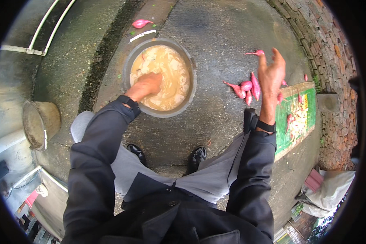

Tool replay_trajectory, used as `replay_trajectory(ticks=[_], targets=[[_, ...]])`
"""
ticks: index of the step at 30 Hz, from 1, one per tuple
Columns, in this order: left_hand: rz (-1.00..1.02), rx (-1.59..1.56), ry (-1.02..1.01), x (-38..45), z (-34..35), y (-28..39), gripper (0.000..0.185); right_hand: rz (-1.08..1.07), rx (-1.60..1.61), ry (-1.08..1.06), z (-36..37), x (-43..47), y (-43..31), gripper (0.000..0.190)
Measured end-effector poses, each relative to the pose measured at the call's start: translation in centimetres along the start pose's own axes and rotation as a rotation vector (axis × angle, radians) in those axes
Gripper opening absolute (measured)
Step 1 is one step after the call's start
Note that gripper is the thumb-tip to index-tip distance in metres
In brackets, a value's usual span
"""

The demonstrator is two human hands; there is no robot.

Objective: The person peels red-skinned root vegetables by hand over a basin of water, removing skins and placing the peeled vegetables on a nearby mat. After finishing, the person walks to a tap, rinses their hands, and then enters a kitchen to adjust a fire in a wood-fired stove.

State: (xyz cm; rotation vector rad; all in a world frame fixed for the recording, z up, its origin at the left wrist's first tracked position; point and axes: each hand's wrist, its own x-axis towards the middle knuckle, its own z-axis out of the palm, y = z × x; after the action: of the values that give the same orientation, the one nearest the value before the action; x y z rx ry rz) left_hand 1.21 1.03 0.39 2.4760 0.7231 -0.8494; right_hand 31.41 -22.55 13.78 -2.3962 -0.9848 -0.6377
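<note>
A round bucket (192,88) of cloudy brown water stands on the concrete before me, its white-gripped handle lying toward the far side. My left hand (148,85) is over the bucket with its fingertips at or in the water; whether it holds anything is hidden. To the right, my right hand (272,71) is raised with its fingers apart and nothing in them. Several pink-red sweet potatoes (246,86) lie in a cluster left of that wrist. Another sweet potato (258,52) lies by its fingertips, and one more sweet potato (141,23) lies beyond the bucket.
At right, a green sheet (282,131) bears pale chopped pieces (299,119) and a few sweet potatoes, near a brick wall (338,128). An empty, dirty bucket (53,116) lies tipped at left. White pipes (53,33) run along the upper left. A dark groove (102,61) crosses the concrete.
</note>
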Motion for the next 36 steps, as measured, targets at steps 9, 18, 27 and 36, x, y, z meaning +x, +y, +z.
replay_trajectory(ticks=[9,18,27,36], targets=[[-0.034,0.026,0.090,1.0,0.6,-1.0,0.034,-0.277,0.432,-0.864,6.9,-6.6,-16.0,0.022],[0.233,-0.060,-0.172,-0.5,-0.2,-2.4,0.062,-0.373,0.024,-1.359,13.5,-12.4,-20.7,0.031],[0.267,-0.099,0.261,-3.9,-3.2,-5.1,0.028,-0.556,0.119,-1.679,11.7,-10.1,-21.1,0.034],[0.222,-0.185,0.345,-7.5,-7.0,-8.8,0.021,-0.561,-0.166,-1.513,20.1,-11.2,-24.5,0.035]])
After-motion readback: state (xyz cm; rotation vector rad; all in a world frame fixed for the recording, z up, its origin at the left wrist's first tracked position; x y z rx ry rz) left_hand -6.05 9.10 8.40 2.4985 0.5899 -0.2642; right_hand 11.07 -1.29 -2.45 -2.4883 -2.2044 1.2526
